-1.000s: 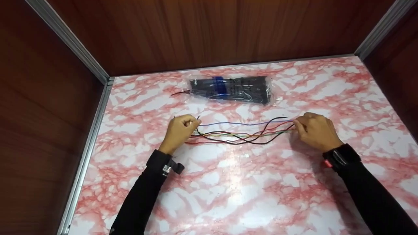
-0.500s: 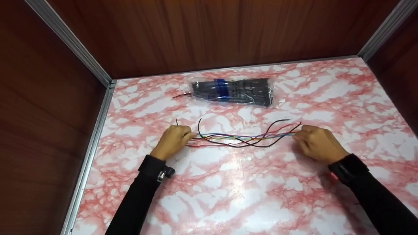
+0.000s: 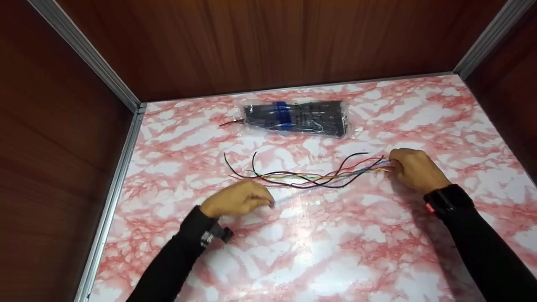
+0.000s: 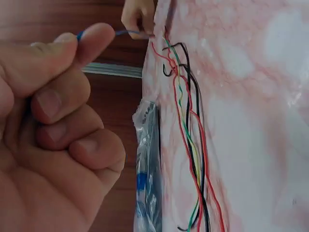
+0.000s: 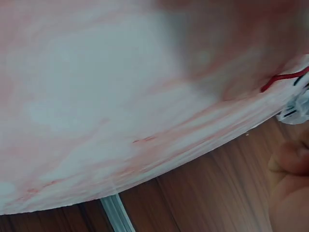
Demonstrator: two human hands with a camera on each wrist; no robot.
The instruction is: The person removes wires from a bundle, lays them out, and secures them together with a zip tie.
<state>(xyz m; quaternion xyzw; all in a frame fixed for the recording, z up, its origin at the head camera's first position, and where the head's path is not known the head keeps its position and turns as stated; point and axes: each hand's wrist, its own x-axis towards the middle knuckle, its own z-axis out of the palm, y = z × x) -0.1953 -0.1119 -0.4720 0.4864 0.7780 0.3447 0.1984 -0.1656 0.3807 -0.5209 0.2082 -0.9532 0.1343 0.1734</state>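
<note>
My left hand [image 3: 237,199] pinches one end of a thin blue wire [image 4: 126,32] between thumb and forefinger, the other fingers curled into the palm. The wire runs slanting across to my right hand [image 3: 415,170], which pinches its far end. Behind it on the table lies a loose bundle of wires: black wires [image 3: 344,184], red wires [image 4: 205,150] and a green and yellow one [image 4: 179,87]. They cross in the middle, and their ends splay out at both sides. In the right wrist view only part of the right hand [image 5: 292,183] shows, at the right edge.
Beyond the wires, a clear plastic bag [image 3: 298,119] of thin black strips with a blue band lies on the marbled red and white table [image 3: 335,251]. Dark wood panels [image 3: 272,46] with metal edging stand at the back and sides.
My left hand has come toward me and to the right with its end of the blue wire, away from the other wires' left ends. The right hand has moved slightly farther from me.
</note>
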